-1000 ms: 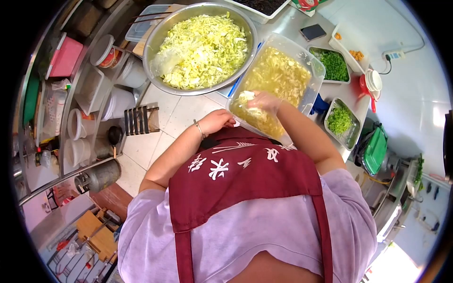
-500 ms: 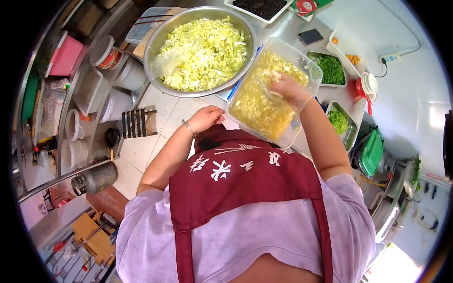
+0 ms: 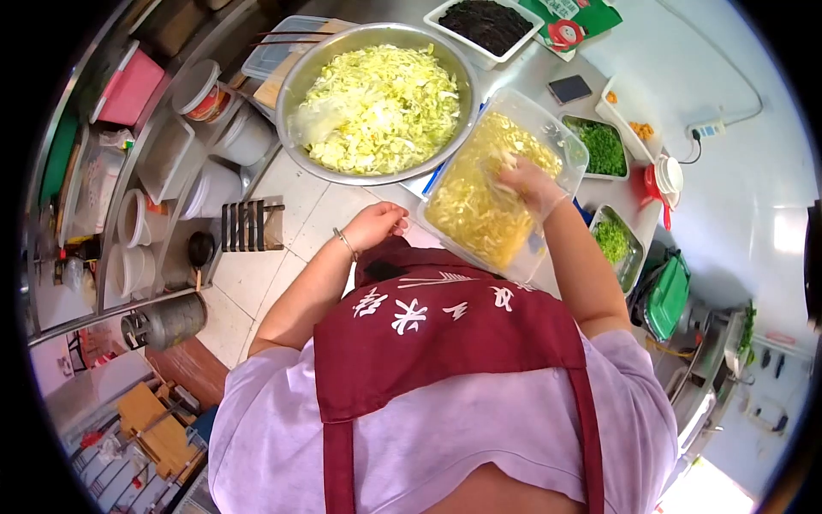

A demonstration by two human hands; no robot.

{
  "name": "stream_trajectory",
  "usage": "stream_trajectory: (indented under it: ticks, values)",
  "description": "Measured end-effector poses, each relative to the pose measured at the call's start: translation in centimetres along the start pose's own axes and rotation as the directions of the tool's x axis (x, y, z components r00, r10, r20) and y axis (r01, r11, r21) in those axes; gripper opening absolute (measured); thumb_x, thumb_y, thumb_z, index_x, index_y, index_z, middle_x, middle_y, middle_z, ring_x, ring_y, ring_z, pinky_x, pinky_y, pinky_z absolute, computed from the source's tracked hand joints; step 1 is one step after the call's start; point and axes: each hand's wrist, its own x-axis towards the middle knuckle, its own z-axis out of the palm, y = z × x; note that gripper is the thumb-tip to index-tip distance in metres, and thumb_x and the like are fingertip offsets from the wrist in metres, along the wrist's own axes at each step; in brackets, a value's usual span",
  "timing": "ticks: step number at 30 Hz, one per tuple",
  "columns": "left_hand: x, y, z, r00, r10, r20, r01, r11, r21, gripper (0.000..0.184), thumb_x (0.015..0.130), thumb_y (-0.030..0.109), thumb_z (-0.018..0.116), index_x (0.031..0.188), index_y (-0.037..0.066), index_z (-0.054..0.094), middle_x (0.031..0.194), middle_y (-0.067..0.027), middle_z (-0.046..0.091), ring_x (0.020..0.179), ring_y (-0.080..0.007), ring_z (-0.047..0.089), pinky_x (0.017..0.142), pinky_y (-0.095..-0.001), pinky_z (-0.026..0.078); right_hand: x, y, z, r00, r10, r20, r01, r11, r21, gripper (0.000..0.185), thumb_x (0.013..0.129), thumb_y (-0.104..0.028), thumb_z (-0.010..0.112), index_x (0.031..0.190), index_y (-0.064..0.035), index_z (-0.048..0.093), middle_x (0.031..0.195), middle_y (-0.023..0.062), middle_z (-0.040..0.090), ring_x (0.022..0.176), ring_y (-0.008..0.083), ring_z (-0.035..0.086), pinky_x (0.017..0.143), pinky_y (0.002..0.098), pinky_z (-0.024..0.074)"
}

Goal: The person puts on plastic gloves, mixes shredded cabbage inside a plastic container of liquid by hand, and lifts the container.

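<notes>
My right hand (image 3: 531,185), in a clear plastic glove, dips into a see-through plastic tub (image 3: 571,154). Pale shredded cabbage (image 3: 481,214) in yellowish liquid fills much of this tub. Blur and the mixture hide the right fingertips, so their grip is unclear. My left hand (image 3: 377,224), with a bracelet at the wrist, hovers left of the tub near my apron, fingers curled and nothing visible in them. Beyond it stands a big steel bowl (image 3: 469,110) heaped with shredded cabbage (image 3: 381,107), a clear film of plastic at its left side.
Trays of chopped greens (image 3: 602,147) and dark strips (image 3: 484,26) sit around the tub. A phone (image 3: 569,89) and a red-handled ladle (image 3: 664,184) lie right. Shelves with buckets (image 3: 244,137) line the left; a gas cylinder (image 3: 167,321) stands below.
The view has shifted slightly, so the bowl and trays appear lower. My right hand has moved a little within the tub, stirring the cabbage. My left hand stays nearly still.
</notes>
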Motion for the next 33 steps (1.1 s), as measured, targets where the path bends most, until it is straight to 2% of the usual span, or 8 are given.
stream_trajectory:
  ticks: [8, 11, 16, 21, 24, 25, 28, 33]
  values:
    - [0.1, -0.5, -0.2, 1.0, 0.002, -0.022, -0.002, 1.0, -0.002, 0.03, 0.093, 0.024, 0.041, 0.106, 0.0, 0.053, 0.088, -0.005, 0.059, 0.075, -0.0109, 0.058, 0.072, -0.0237, 0.047, -0.3, -0.8, 0.9, 1.0, 0.001, -0.018, -0.001, 1.0, 0.016, 0.035, 0.075, -0.004, 0.055, 0.11, -0.0061, 0.053, 0.085, 0.0006, 0.056, 0.071, 0.009, 0.052, 0.06, 0.0234, 0.0435]
    - [0.1, -0.5, -0.3, 1.0, -0.002, -0.031, 0.002, 1.0, -0.008, 0.03, 0.093, 0.024, 0.042, 0.106, -0.001, 0.054, 0.088, -0.0053, 0.059, 0.075, -0.0111, 0.058, 0.072, -0.0239, 0.047, -0.4, -3.2, 1.3, 0.999, -0.038, -0.034, 0.031, 0.984, -0.176, 0.035, 0.075, -0.004, 0.056, 0.11, -0.0057, 0.053, 0.086, 0.0004, 0.056, 0.071, 0.0085, 0.052, 0.06, 0.0231, 0.0432]
    - [0.2, -1.0, -0.8, 1.0, 0.011, -0.029, -0.012, 1.0, -0.021, 0.03, 0.093, 0.023, 0.042, 0.107, 0.0, 0.054, 0.089, -0.0054, 0.059, 0.076, -0.0111, 0.058, 0.072, -0.0235, 0.047, -0.3, -10.1, 4.2, 0.945, -0.251, 0.212, 0.288, 0.942, -0.172, 0.036, 0.076, -0.01, 0.061, 0.11, -0.0041, 0.053, 0.089, 0.0011, 0.058, 0.075, 0.008, 0.053, 0.065, 0.0225, 0.0445]
    - [0.2, -1.2, -0.8, 0.999, 0.009, -0.037, -0.011, 0.998, -0.054, 0.03, 0.093, 0.023, 0.041, 0.108, 0.0, 0.053, 0.089, -0.0049, 0.06, 0.077, -0.0111, 0.058, 0.072, -0.0235, 0.046, 2.6, -13.7, 8.6, 0.869, -0.428, 0.247, 0.479, 0.852, -0.21, 0.041, 0.076, -0.02, 0.065, 0.111, -0.0037, 0.052, 0.09, 0.0042, 0.06, 0.075, 0.0094, 0.055, 0.066, 0.0233, 0.0458]
    - [-0.2, -1.1, -1.2, 0.999, 0.001, -0.05, -0.002, 0.999, -0.032, 0.03, 0.093, 0.023, 0.041, 0.109, 0.0, 0.053, 0.089, -0.0052, 0.06, 0.078, -0.0112, 0.058, 0.073, -0.0239, 0.046, 7.8, -12.8, 9.9, 0.901, -0.377, 0.216, 0.433, 0.745, -0.507, 0.041, 0.073, -0.015, 0.067, 0.111, -0.0049, 0.055, 0.095, 0.0065, 0.061, 0.082, 0.0118, 0.058, 0.068, 0.025, 0.0479]
    - [-0.4, -1.2, -1.5, 0.998, 0.006, -0.057, -0.008, 0.999, -0.036, 0.03, 0.093, 0.023, 0.041, 0.109, 0.0, 0.053, 0.089, -0.0052, 0.06, 0.078, -0.0112, 0.058, 0.073, -0.0239, 0.046, 7.6, -12.2, 11.6, 0.913, -0.381, 0.143, 0.352, 0.564, -0.747, 0.041, 0.073, -0.027, 0.067, 0.108, -0.0069, 0.058, 0.092, 0.0103, 0.062, 0.078, 0.0154, 0.059, 0.073, 0.0283, 0.0479]
    - [-0.9, -2.0, -2.1, 0.997, 0.016, -0.076, -0.021, 0.998, -0.058, 0.03, 0.093, 0.022, 0.041, 0.109, -0.001, 0.053, 0.09, -0.0057, 0.06, 0.079, -0.0117, 0.057, 0.073, -0.0244, 0.046, 12.4, -8.3, 10.5, 0.837, -0.438, 0.327, 0.435, 0.172, -0.884, 0.044, 0.073, -0.033, 0.063, 0.112, -0.0129, 0.058, 0.106, 0.0162, 0.059, 0.1, 0.0285, 0.056, 0.087, 0.0354, 0.0432]
    - [-0.9, -2.7, -2.4, 0.997, 0.002, -0.081, -0.01, 0.995, -0.102, 0.03, 0.094, 0.022, 0.041, 0.109, -0.001, 0.052, 0.09, -0.0061, 0.06, 0.078, -0.0124, 0.057, 0.073, -0.0247, 0.046, 13.2, -6.8, 10.0, 0.872, -0.282, 0.399, 0.427, 0.041, -0.903, 0.047, 0.074, -0.032, 0.061, 0.117, -0.0126, 0.055, 0.114, 0.0129, 0.056, 0.109, 0.0286, 0.05, 0.095, 0.0337, 0.0377]
